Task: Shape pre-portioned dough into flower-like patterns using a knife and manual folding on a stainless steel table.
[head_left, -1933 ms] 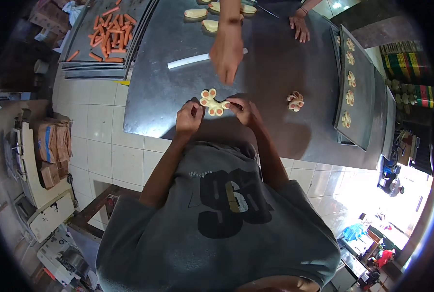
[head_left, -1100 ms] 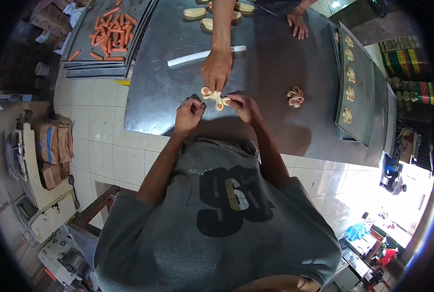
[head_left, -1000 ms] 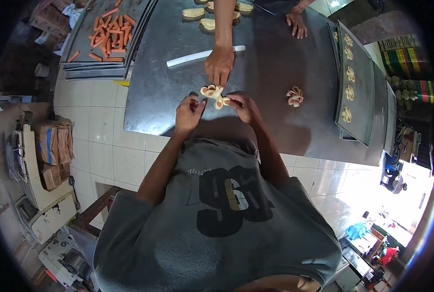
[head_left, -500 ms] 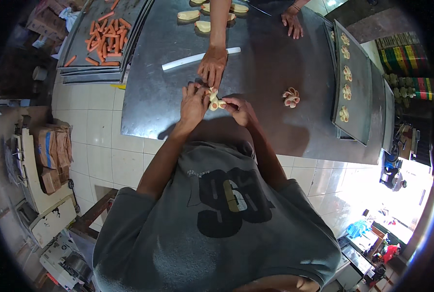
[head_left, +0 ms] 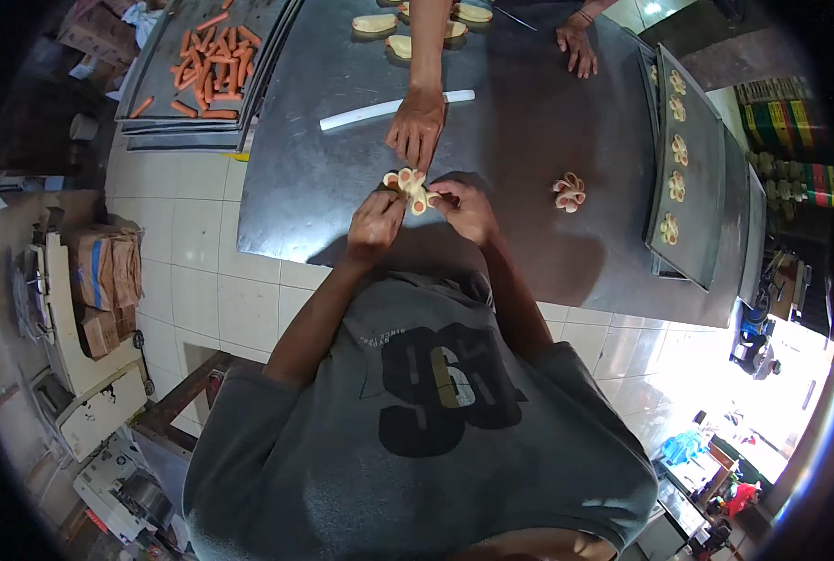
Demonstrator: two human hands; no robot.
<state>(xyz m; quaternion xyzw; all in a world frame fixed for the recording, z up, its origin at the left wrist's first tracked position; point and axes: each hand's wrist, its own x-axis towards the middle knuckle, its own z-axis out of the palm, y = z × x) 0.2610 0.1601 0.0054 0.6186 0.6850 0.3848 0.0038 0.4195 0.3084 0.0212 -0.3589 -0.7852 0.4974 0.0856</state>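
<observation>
A flower-shaped piece of dough with sausage slices (head_left: 418, 196) lies at the near part of the metal table, between my hands. My left hand (head_left: 376, 227) pinches its left side, fingers closed. On the opposite side, my right hand (head_left: 467, 215) grips a petal between thumb and fingers. A co-worker's hand (head_left: 417, 126) reaches in from the far side, its fingertips at the top of the same piece. To the right, another sausage dough flower (head_left: 568, 193) rests alone on the table.
A white strip (head_left: 361, 116) lies beyond my hands. Oval dough pieces (head_left: 374, 23) sit at the far side near a thin pointed tool (head_left: 515, 19). Sausages fill part of a stacked tray (head_left: 155, 75) at left. The right-hand tray (head_left: 693, 220) carries several dough flowers. The co-worker's other hand (head_left: 578, 50) rests far right.
The dough piece is now spread wider, with more sausage rounds showing. My left hand has shifted down to its left side. The whole view has moved slightly.
</observation>
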